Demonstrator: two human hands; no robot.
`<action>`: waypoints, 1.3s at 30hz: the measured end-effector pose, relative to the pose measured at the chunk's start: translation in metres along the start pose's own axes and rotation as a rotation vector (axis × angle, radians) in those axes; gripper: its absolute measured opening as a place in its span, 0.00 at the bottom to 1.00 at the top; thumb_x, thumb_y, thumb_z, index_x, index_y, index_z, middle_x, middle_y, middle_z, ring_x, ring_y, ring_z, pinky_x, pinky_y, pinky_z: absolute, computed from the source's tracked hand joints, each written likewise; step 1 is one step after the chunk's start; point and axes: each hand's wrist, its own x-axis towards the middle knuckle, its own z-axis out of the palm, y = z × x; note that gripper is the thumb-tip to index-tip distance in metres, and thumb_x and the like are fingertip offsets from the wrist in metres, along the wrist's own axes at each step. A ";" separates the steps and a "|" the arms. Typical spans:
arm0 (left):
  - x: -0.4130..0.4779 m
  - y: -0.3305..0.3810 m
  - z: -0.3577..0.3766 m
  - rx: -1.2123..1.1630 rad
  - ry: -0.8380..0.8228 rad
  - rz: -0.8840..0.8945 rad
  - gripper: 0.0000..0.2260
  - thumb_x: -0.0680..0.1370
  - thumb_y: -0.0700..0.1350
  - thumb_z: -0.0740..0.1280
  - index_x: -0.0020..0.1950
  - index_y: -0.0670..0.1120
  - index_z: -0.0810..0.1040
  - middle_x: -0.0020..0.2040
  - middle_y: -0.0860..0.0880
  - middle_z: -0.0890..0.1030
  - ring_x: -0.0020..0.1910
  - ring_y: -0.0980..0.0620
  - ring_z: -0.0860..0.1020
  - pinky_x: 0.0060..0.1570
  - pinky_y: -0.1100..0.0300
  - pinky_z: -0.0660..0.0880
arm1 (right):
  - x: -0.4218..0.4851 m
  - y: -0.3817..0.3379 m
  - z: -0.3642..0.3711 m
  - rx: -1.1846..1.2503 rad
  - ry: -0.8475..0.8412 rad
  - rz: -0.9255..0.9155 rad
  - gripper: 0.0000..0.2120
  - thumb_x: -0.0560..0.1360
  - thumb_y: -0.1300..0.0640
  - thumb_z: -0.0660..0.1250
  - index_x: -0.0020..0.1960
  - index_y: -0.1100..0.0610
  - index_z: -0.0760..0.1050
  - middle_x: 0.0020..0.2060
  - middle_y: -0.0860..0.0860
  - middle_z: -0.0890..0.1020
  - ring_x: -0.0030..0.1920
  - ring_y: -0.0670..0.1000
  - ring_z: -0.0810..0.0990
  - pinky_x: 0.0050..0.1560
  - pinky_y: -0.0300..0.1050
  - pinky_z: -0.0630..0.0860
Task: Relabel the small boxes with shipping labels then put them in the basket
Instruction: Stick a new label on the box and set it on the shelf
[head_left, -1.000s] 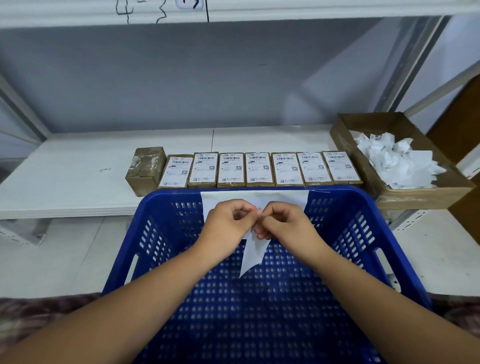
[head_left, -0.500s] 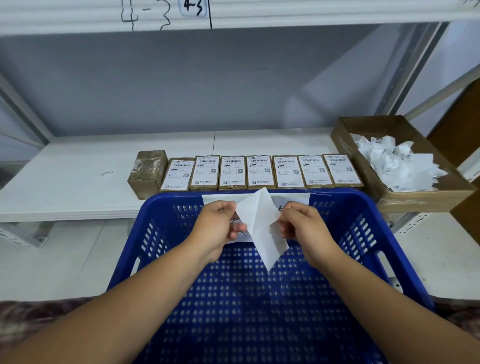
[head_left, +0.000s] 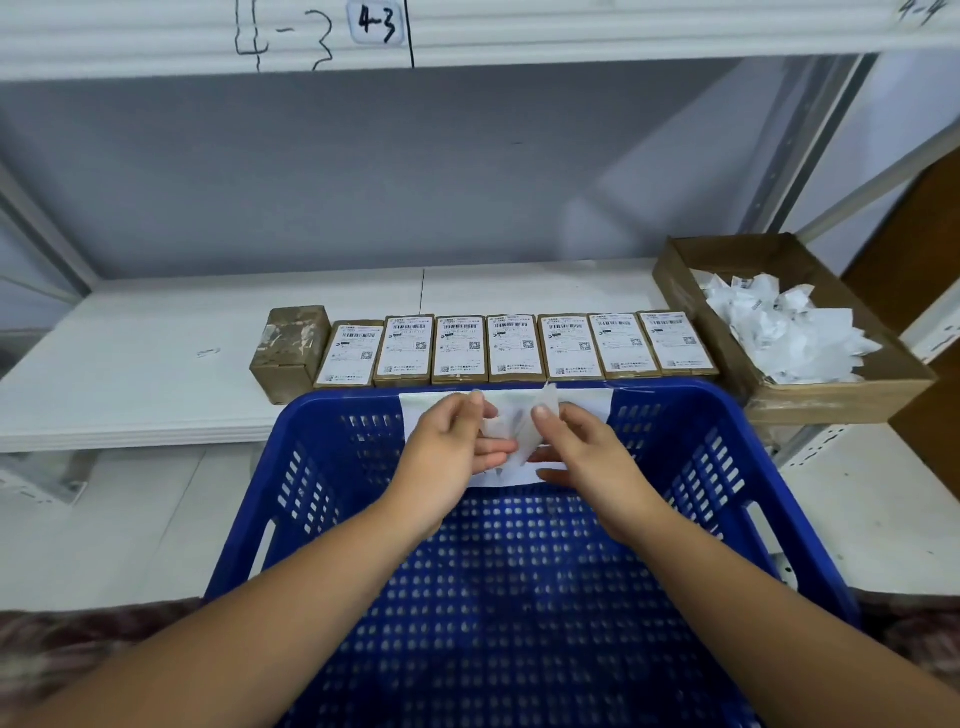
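Note:
Over the blue basket (head_left: 717, 467), both hands work one white shipping label (head_left: 524, 434). My left hand (head_left: 452, 447) pinches its left part and my right hand (head_left: 582, 452) pinches its right part, thumb on top. The label is folded and partly peeled between them. Behind the basket, on the white shelf (head_left: 130, 374), stands a row of several small brown boxes (head_left: 514, 348) with labels on top. One small box without a label (head_left: 291, 353) stands at the row's left end.
A brown cardboard tray (head_left: 831, 395) holding crumpled white label backings (head_left: 779, 332) sits at the right on the shelf. White paper (head_left: 587, 402) is taped over the basket's far rim. An upper shelf runs overhead.
The hands have risen toward the basket's far rim. The label that hung down between them in a point is now pulled apart and held higher, with the fingers spread wider.

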 end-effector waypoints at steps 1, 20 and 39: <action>-0.001 -0.001 0.000 0.008 -0.016 0.010 0.09 0.81 0.47 0.60 0.48 0.44 0.76 0.43 0.45 0.82 0.44 0.50 0.84 0.47 0.62 0.80 | 0.000 0.000 0.000 -0.030 0.012 -0.035 0.11 0.78 0.49 0.65 0.50 0.56 0.79 0.45 0.54 0.84 0.45 0.47 0.82 0.53 0.51 0.78; 0.016 0.008 -0.023 -0.548 0.393 -0.071 0.05 0.79 0.35 0.64 0.43 0.42 0.74 0.41 0.45 0.78 0.41 0.51 0.80 0.45 0.64 0.79 | 0.030 0.052 -0.047 0.248 0.489 0.293 0.07 0.80 0.60 0.64 0.44 0.59 0.70 0.35 0.55 0.71 0.33 0.51 0.67 0.36 0.45 0.67; 0.048 0.021 0.053 0.115 -0.015 0.099 0.10 0.76 0.35 0.67 0.41 0.49 0.81 0.41 0.52 0.81 0.44 0.56 0.78 0.51 0.64 0.73 | 0.082 0.023 -0.173 -0.541 0.832 -0.044 0.29 0.80 0.55 0.61 0.77 0.60 0.56 0.75 0.56 0.62 0.73 0.58 0.63 0.73 0.53 0.61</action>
